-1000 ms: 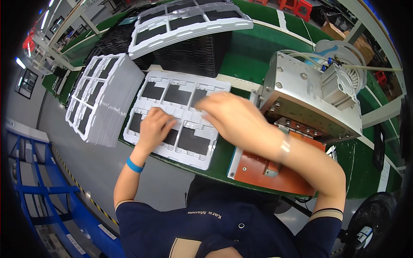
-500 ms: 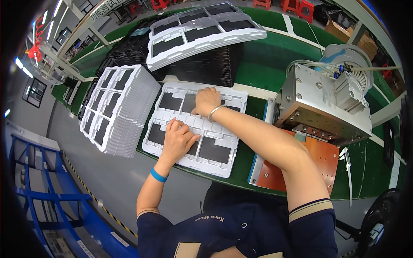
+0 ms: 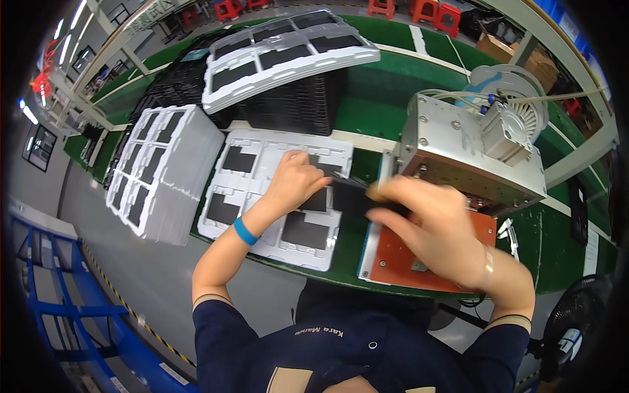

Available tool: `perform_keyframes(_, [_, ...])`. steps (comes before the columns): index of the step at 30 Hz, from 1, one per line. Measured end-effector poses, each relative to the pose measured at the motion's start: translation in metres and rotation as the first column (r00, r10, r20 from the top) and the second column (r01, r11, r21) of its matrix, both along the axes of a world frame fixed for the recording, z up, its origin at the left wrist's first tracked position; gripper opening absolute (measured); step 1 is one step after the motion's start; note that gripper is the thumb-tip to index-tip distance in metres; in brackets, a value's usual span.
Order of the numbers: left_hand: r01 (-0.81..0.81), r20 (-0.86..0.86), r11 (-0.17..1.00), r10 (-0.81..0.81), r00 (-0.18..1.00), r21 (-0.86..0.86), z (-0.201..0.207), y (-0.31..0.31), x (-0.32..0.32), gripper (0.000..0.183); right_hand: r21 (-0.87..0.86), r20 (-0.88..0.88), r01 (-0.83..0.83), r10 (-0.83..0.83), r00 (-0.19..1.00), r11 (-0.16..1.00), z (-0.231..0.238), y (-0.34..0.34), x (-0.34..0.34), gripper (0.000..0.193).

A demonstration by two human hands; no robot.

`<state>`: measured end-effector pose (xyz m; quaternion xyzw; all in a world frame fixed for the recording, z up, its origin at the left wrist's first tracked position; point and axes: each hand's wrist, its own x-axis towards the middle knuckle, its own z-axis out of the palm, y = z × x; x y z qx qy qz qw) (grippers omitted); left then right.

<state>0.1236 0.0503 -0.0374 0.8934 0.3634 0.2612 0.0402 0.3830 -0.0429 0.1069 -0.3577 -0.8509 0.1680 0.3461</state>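
Green workbench (image 3: pixel 367 105): beside the white tray (image 3: pixel 267 157), my right hand (image 3: pixel 436 219) grasps the black sheet (image 3: pixel 348 198); left hand (image 3: pixel 295 182) curled at its edge, grip unclear. Handling step, calling next, I judge, for steadiness.

A thin, dark sheet (image 3: pixel 348 196) is held raised and flat-looking at the right edge of the white tray (image 3: pixel 263 160), part of its outline blurred. The tray, moulded in glossy plastic with pockets in two rows, is laid flat. In it, dark sheets are seated at the far left (image 3: pixel 239 160), far right (image 3: pixel 321 162), near left (image 3: pixel 223 209) and near right (image 3: pixel 304 230); the far middle pocket is shown in bare white.
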Motion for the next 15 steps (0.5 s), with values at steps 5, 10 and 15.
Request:
perform_keyframes(5, [-0.025, -0.036, 0.994, 0.029, 0.999, 0.109, -0.025, 0.011, 0.031, 0.027, -0.601, -0.058, 0.266, -0.373, 0.926, 0.754, -0.004, -0.068, 0.115, 0.033])
perform_keyframes(10, [-0.055, 0.17, 0.962, 0.009, 0.985, 0.267, 0.052, -0.026, 0.067, 0.022, -0.427, 0.064, 0.419, -0.436, 0.898, 0.801, -0.044, -0.072, 0.142, 0.024])
perform_keyframes(15, [0.463, 0.009, 0.858, -0.477, 0.879, 0.221, 0.083, -0.099, 0.123, 0.034, -0.115, 0.17, 0.417, -0.396, 0.903, 0.902, -0.064, -0.067, 0.133, 0.024])
